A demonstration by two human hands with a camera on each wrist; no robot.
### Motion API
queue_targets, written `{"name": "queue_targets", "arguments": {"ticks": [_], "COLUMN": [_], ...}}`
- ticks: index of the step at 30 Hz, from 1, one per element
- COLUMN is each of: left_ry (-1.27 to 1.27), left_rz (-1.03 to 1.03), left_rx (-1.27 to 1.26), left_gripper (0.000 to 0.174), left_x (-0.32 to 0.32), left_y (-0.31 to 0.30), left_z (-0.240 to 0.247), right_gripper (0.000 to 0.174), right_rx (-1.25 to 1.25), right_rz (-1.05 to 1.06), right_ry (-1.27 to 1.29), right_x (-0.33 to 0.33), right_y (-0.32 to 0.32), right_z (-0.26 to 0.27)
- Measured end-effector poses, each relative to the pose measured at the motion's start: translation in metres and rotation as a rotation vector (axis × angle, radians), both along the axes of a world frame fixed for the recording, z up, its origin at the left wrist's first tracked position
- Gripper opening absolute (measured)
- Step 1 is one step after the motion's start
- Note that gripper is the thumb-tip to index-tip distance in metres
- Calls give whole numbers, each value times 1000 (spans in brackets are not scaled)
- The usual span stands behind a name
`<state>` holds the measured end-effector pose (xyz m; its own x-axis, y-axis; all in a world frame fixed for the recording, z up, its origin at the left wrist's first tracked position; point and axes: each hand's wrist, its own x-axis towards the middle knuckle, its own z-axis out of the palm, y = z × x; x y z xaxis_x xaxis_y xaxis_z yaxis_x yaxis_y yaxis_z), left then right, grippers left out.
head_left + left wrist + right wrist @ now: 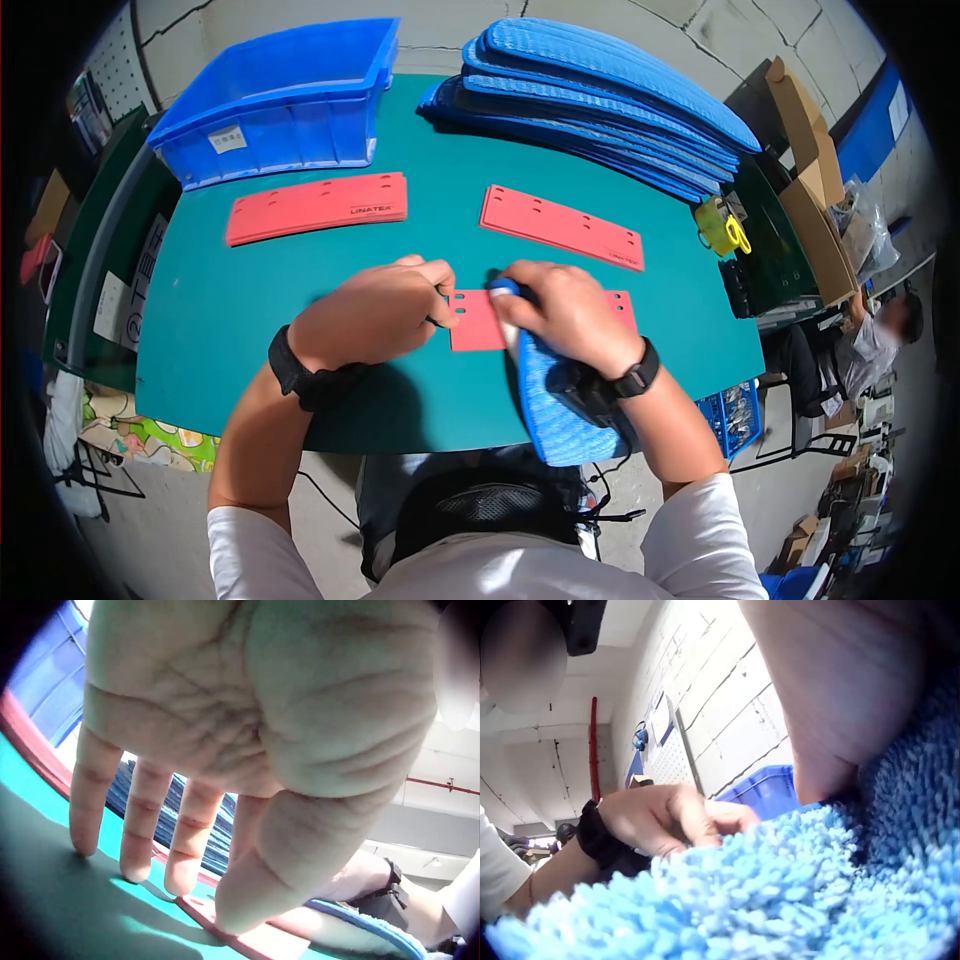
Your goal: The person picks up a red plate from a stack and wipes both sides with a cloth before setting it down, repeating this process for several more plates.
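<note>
A red slotted rubber strip (475,335) lies on the green table between my hands. My left hand (375,310) pinches its left end with thumb and index finger; the other fingers (136,855) point straight down at the tabletop. My right hand (575,310) grips a blue microfibre mop pad (565,400) with a pale edge and lays it across the middle of the strip. The pad's lower part hangs toward me past the table's front edge. Its looped pile (742,892) fills the bottom of the right wrist view. The strip's middle is hidden under hand and pad.
A blue plastic bin (280,125) stands at the back left, a stack of blue mop pads (610,95) at the back right. Two piles of red strips, left (315,210) and right (560,228), lie beyond my hands. Yellow-handled scissors (735,235) sit at the right edge.
</note>
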<state>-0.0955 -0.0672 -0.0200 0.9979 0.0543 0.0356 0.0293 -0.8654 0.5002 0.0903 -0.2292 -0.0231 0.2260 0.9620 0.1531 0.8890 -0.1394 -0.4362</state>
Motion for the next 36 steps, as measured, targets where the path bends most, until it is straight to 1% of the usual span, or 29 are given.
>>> {"name": "queue_targets", "arguments": {"ticks": [1, 2, 3, 5, 6, 7, 8, 10, 11, 13, 14, 16, 18, 20, 22, 24, 25, 26, 28, 29, 30, 32, 34, 36], "left_ry": [0, -4, -8, -2, 5, 1, -23, -44, -55, -62, -65, -66, -86, -50, -25, 36, 34, 29, 47, 46, -2, -52, 35, 44], "left_rz": [11, 5, -2, 4, 4, 8, -7, -20, -28, -38, -35, -31, -44, -17, -7, -91, -65, -75, 0, -2, -3, 3, 28, 33], "left_rx": [-3, -3, -3, -12, -17, -24, -14, -3, -9, -8, -6, 2, 9, -2, -16, 63, 14, 9, -6, -5, -22, -44, -11, -9], "left_gripper": [30, 31, 32, 33, 34, 34, 34, 35, 35, 35, 35, 35, 33, 33, 34, 29, 32, 32, 34, 34, 35, 37, 37, 38], "left_x": [-1, 0, 0, 1, 2, 2, 3, 4, 4, 4, 4, 4, 3, 1, 3, 4, 4, 3, 2, 2, 1, 0, 0, 0], "left_y": [1, 2, 3, 4, 4, 4, 6, 7, 7, 7, 7, 8, 9, 7, 8, 14, 11, 10, 9, 8, 8, 8, 7, 6], "left_z": [-1, -4, -6, -8, -9, -11, -11, -13, -13, -13, -13, -12, -12, -6, -3, -7, -4, -5, -6, -6, -7, -7, -6, -4], "right_gripper": [26, 28, 30, 30, 30, 30, 28, 26, 26, 24, 23, 22, 21, 21, 21, 21, 22, 22, 22, 22, 22, 18, 19, 22], "right_rx": [2, -11, -23, 19, 36, -5, 94, -7, -6, 11, 45, 28, -25, 52, -2, -61, -64, -69, -44, -23, -23, -56, -64, -35], "right_rz": [-14, -64, -153, -227, -263, -340, -334, -402, -401, -287, -202, -48, 52, 186, 154, 126, 115, 105, 83, 65, 66, -53, -123, -242], "right_ry": [31, 9, 28, -21, 27, 55, -20, -121, -118, -89, -90, 24, 49, 26, -55, -15, -19, -23, -67, -104, -106, -74, -107, -79], "right_x": [10, 19, 27, 60, 74, 81, 85, 78, 73, 57, 48, 19, -4, -20, -31, -28, -27, -25, -24, -21, -16, -3, 24, 50], "right_y": [-7, -17, -29, -55, -66, -75, -80, -79, -75, -58, -47, -19, 9, 35, 47, 46, 44, 40, 34, 29, 23, 7, -17, -46], "right_z": [-1, 1, 5, -3, -6, -3, -6, 10, 17, 26, 27, 38, 33, 12, -2, 0, 0, 1, 1, 1, 3, 9, 7, 6]}}
